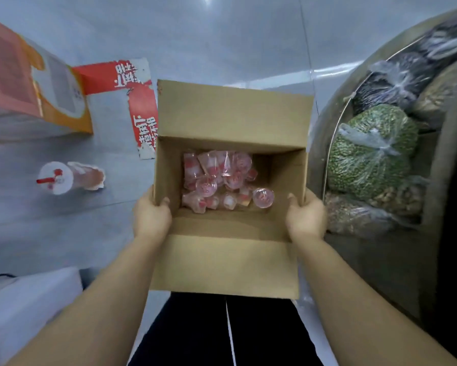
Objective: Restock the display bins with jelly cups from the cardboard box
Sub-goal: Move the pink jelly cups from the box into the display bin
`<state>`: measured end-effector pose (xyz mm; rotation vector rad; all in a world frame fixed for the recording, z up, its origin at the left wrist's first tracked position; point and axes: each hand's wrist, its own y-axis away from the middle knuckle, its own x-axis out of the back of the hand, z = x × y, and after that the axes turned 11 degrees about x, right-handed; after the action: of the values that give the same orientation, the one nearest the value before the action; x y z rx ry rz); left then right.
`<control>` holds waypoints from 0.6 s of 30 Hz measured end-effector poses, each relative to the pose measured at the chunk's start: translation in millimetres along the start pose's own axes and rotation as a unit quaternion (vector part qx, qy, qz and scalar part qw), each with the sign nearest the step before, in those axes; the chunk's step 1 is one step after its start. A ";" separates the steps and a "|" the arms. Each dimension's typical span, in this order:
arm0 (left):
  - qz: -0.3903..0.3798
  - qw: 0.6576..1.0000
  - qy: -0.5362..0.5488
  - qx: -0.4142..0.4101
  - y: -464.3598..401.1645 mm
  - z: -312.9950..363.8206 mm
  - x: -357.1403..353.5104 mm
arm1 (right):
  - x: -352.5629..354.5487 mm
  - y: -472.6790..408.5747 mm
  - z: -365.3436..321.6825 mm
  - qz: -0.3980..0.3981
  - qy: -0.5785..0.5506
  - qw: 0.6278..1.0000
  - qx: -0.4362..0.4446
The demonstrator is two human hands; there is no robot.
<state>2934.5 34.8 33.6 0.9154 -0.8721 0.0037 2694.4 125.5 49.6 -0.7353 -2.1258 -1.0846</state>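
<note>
Grey floor tiles (pixel 222 35) lay beneath everything, and nearest the viewer the left hand (pixel 150 217) and right hand (pixel 305 217) clamped their fingers (pixel 165 201) over opposite side walls of the open cardboard box (pixel 230 262). Between and just beyond the fingers, jelly cups (pixel 222 180) lay loose on its bottom. Tilting it could send cups sliding, or the thin walls might buckle and slip.

A lidded drink cup (pixel 55 178) with a red straw lies on the grey floor (pixel 195 43). Beside it are a torn red wrapper (pixel 140 107) and an orange carton (pixel 23 85). Bagged green beans (pixel 370 149) sit right.
</note>
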 end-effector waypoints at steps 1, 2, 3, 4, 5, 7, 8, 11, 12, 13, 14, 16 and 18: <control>0.003 1.000 0.009 0.010 10.4 -15.5 6.8 | 1.1 16.7 4.6 -0.011 0.002 1.000 0.008; 0.007 1.000 0.011 0.020 19.3 -32.2 11.9 | 0.9 32.7 11.1 -0.022 0.007 1.000 0.016; 0.009 1.000 0.011 0.027 26.7 -49.6 15.0 | -0.3 47.3 19.1 -0.032 0.014 0.999 0.020; 0.010 0.999 0.009 0.033 32.9 -67.2 16.4 | -2.6 60.0 27.7 -0.040 0.021 0.999 0.024; 0.009 0.999 0.003 0.037 38.5 -85.7 17.2 | -5.2 72.5 36.7 -0.047 0.028 0.998 0.029; 0.001 0.999 0.005 0.038 51.1 -122.0 17.0 | -9.7 94.3 55.6 -0.058 0.046 0.996 0.045; -0.008 0.999 0.012 0.038 57.7 -139.6 15.6 | -11.1 103.2 65.9 -0.063 0.057 0.995 0.048; -0.018 0.998 0.029 0.043 83.0 -192.9 7.6 | -9.5 130.1 97.6 -0.082 0.078 0.992 0.052; -0.019 0.998 0.034 0.044 90.7 -210.0 3.7 | -9.5 138.0 108.1 -0.089 0.084 0.991 0.055; -0.018 0.998 0.039 0.046 96.6 -225.2 -1.3 | -10.2 144.1 117.7 -0.095 0.091 0.990 0.058; -0.018 0.998 0.045 0.049 100.6 -239.1 -8.0 | -12.0 148.5 127.1 -0.102 0.097 0.988 0.060; -0.028 0.997 0.056 0.054 105.2 -262.4 -24.8 | -18.9 152.4 147.2 -0.116 0.102 0.986 0.055; -0.036 0.996 0.055 0.058 104.9 -279.2 -46.3 | -29.2 147.6 168.1 -0.121 0.105 0.986 0.044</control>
<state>3049.9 310.5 -8.9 1.0455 -0.7427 0.0423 2771.0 336.0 22.7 -0.3116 -2.1014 -1.1298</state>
